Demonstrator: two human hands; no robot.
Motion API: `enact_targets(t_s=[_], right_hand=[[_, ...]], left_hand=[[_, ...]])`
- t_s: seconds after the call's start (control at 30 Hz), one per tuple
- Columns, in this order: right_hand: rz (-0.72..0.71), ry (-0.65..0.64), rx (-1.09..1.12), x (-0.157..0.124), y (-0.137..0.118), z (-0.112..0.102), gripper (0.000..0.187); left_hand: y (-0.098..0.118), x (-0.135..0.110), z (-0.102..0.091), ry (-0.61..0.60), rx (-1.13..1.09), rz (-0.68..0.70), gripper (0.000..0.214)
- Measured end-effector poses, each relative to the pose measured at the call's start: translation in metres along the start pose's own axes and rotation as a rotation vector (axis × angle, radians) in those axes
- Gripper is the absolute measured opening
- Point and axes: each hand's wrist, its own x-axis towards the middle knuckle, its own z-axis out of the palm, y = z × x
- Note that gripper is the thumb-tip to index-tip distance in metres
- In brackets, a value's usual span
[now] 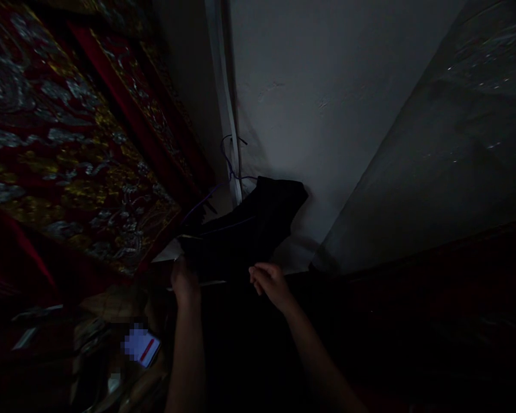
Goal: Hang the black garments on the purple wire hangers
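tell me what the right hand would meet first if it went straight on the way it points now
Most likely the black cloth, which lies just ahead of the right hand; in this dim light, whether they touch is unclear.

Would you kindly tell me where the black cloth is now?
In the head view, the black cloth is near the centre, before the pale wall, right of the red embroidered fabric and just above the right hand.

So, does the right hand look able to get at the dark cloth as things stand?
Probably yes: the right hand is close by the lower part of the dark cloth, with nothing visible standing between them. It is too dark to tell whether its curled fingers touch the cloth.
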Motion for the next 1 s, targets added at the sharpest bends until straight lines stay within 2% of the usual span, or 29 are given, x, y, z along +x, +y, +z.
enact_targets(t_s=[0.07, 0.17, 0.27, 0.33, 0.4, 0.47, 0.6, 0.7, 0.77, 0.8, 0.83, 0.9, 0.93, 1.0], right_hand=[[-0.008, 0.044, -0.008, -0.001, 0.001, -0.007, 0.045], [-0.033, 0.116, -0.1, 0.005, 0.001, -0.017, 0.042], [-0.061, 0.195, -0.262, 0.01, 0.002, -0.019, 0.043], [-0.149, 0.268, -0.359, 0.008, 0.004, -0.016, 0.04], [-0.259, 0.273, -0.374, 0.002, 0.003, -0.011, 0.029], [-0.293, 0.154, -0.286, -0.004, 0.0, -0.006, 0.024], [-0.223, -0.109, -0.161, -0.008, -0.015, -0.001, 0.039], [-0.254, -0.29, -0.267, 0.001, -0.038, -0.009, 0.034], [-0.314, -0.407, -0.339, 0.012, -0.059, -0.019, 0.034], [-0.359, -0.426, -0.357, 0.019, -0.069, -0.025, 0.037], [-0.411, -0.4, -0.36, 0.028, -0.079, -0.029, 0.04], [-0.501, -0.234, -0.339, 0.05, -0.093, -0.036, 0.047], [-0.525, -0.12, -0.326, 0.062, -0.096, -0.038, 0.048], [-0.51, 0.07, -0.325, 0.088, -0.095, -0.039, 0.044]], left_hand=[[-0.016, -0.023, -0.004, 0.001, 0.037, -0.051, 0.034], [-0.018, -0.04, 0.001, -0.15, 0.174, -0.1, 0.03], [0.0, -0.047, 0.014, -0.345, 0.271, -0.085, 0.025], [0.015, -0.056, 0.025, -0.422, 0.254, -0.051, 0.026], [0.03, -0.069, 0.038, -0.477, 0.22, -0.013, 0.027], [0.041, -0.082, 0.05, -0.528, 0.187, 0.027, 0.026], [0.05, -0.089, 0.063, -0.61, 0.193, 0.167, 0.026], [0.048, -0.082, 0.056, -0.668, 0.227, 0.247, 0.031], [0.042, -0.076, 0.042, -0.796, 0.318, 0.175, 0.042], [0.039, -0.073, 0.034, -0.888, 0.396, 0.119, 0.047], [0.035, -0.071, 0.025, -0.986, 0.493, 0.068, 0.05], [0.03, -0.067, 0.009, -1.12, 0.694, 0.021, 0.049], [0.029, -0.065, 0.001, -1.144, 0.765, 0.022, 0.045], [0.032, -0.059, -0.01, -1.114, 0.838, 0.052, 0.041]])
